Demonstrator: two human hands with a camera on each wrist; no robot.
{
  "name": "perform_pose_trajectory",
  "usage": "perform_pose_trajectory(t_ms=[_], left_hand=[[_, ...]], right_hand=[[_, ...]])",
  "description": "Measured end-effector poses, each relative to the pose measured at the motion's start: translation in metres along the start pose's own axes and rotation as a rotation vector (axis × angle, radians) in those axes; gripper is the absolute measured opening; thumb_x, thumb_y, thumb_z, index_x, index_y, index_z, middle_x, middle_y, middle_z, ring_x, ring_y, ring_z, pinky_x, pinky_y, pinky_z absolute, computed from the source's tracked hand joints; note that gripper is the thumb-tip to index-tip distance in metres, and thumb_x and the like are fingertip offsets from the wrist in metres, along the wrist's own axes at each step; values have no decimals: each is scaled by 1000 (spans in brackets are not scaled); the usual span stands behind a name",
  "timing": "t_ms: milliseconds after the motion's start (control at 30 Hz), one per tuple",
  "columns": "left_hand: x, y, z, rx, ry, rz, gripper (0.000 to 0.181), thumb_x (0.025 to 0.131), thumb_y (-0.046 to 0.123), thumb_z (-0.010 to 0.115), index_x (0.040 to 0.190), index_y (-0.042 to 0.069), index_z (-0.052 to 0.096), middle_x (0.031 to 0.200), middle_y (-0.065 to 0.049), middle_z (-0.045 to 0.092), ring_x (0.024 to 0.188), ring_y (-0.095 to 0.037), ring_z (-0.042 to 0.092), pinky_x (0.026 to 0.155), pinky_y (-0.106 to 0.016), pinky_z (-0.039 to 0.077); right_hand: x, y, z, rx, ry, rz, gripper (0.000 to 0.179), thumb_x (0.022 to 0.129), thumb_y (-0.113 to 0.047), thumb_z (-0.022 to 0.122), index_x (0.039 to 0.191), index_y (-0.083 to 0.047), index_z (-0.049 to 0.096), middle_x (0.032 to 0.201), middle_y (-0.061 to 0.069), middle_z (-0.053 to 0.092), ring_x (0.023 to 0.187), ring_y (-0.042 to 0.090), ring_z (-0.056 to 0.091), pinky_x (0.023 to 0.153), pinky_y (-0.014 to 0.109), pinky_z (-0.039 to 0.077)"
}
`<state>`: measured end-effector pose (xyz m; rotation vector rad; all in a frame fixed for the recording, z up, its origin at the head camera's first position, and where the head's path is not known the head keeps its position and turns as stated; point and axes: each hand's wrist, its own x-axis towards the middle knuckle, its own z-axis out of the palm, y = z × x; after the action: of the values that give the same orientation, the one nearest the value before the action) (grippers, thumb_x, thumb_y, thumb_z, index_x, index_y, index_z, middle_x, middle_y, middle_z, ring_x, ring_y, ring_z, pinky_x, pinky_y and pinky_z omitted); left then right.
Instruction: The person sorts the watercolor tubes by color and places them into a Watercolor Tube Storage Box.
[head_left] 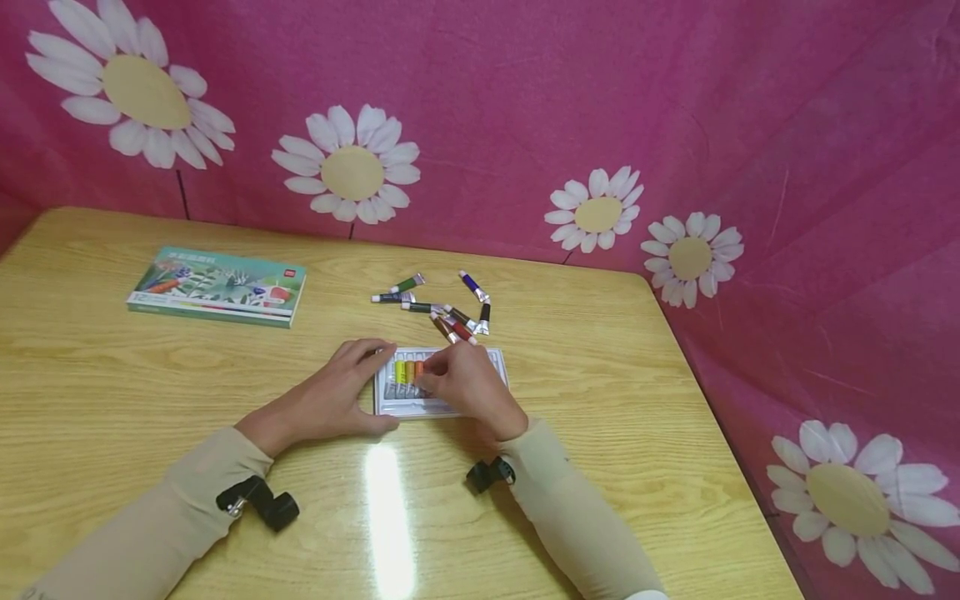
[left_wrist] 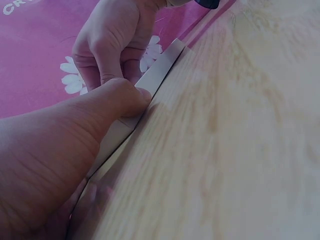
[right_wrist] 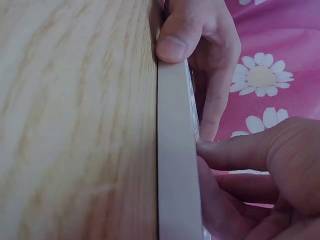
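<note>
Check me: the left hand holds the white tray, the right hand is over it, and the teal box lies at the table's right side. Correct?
Not quite: the teal box lies at the left side of the table, as the head view shows. The left hand holds the white tray, with the right hand over it.

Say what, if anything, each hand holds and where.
The left hand grips the white tray by its left end, thumb on the near edge. The right hand is over the tray's tubes; whether it pinches one cannot be told.
</note>
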<state>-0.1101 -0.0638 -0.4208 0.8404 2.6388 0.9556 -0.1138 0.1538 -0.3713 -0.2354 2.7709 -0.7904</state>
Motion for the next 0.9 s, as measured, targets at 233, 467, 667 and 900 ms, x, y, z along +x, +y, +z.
perform_pose_trajectory(t_ms=[233, 467, 667, 900], left_hand=[[0, 0, 0, -2, 2, 5, 105, 81, 52, 82, 161, 5, 34, 164, -14, 34, 149, -33, 34, 123, -56, 39], [0, 0, 0, 4, -5, -8, 105, 81, 53, 81, 162, 6, 32, 165, -14, 32, 150, -34, 33, 124, -56, 38], [0, -1, 0, -5, -8, -10, 105, 81, 53, 81, 162, 6, 33, 165, -14, 32, 150, -34, 33, 123, -56, 38], [0, 0, 0, -4, -6, -6, 105, 81, 53, 82, 162, 6, 33, 165, -14, 32, 150, -34, 32, 123, -57, 38]], right_hand=[[0, 0, 3, 2, 32, 19, 27, 89, -29, 82, 107, -9, 83, 98, 3, 82, 78, 9, 64, 67, 20, 48], [0, -1, 4, 14, 43, 18, 23, 88, -23, 81, 105, -7, 82, 93, 3, 79, 80, 12, 63, 69, 22, 49], [1, -1, 4, 28, 26, 60, 19, 88, -23, 79, 101, -10, 80, 84, 0, 72, 76, 14, 59, 63, 22, 46], [2, 2, 2, 46, 27, 71, 21, 88, -27, 82, 102, -12, 82, 91, 0, 78, 78, 13, 62, 65, 23, 48]])
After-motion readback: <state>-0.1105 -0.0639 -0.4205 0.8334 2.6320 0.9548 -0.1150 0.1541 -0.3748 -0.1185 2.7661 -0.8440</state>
